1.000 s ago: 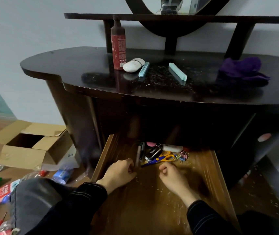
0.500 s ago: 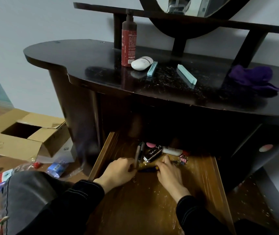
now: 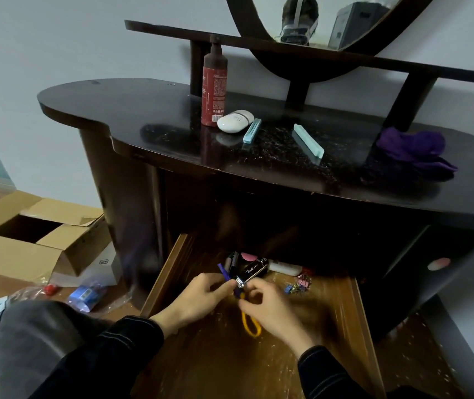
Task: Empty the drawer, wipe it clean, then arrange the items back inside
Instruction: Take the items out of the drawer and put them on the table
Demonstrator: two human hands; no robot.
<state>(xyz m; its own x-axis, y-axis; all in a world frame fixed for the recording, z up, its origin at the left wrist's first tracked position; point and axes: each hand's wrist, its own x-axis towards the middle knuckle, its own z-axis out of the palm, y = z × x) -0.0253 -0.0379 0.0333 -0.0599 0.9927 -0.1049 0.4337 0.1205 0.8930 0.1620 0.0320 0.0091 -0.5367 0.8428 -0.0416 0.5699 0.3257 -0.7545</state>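
From the head camera, the wooden drawer (image 3: 166,273) stood pulled out from the bottom of a dark dressing table (image 3: 132,116), and both hands were over its middle. The scissors (image 3: 249,323), with purple blades and a yellow handle loop, were held between them, above the drawer's floor. The left hand (image 3: 198,298) had its fingers curled and pinched the purple blade end. The right hand (image 3: 270,309), blurred, gripped the scissors just above the hanging yellow loop.

At the back of the drawer lay a black case (image 3: 252,270) with silver script, two pens (image 3: 233,262) just left of it, a pink round thing (image 3: 248,257) behind it, a white tube (image 3: 284,267) to its right, and a heap of coloured binder clips (image 3: 299,286) nearer the front.

On the tabletop stood a red bottle (image 3: 214,90), with a white oval case (image 3: 235,121) touching its base. Two pale blue bars (image 3: 252,130) lay apart beside them, and a purple cloth (image 3: 414,148) sat far right. An open cardboard box (image 3: 37,240) rested on the floor at the left.
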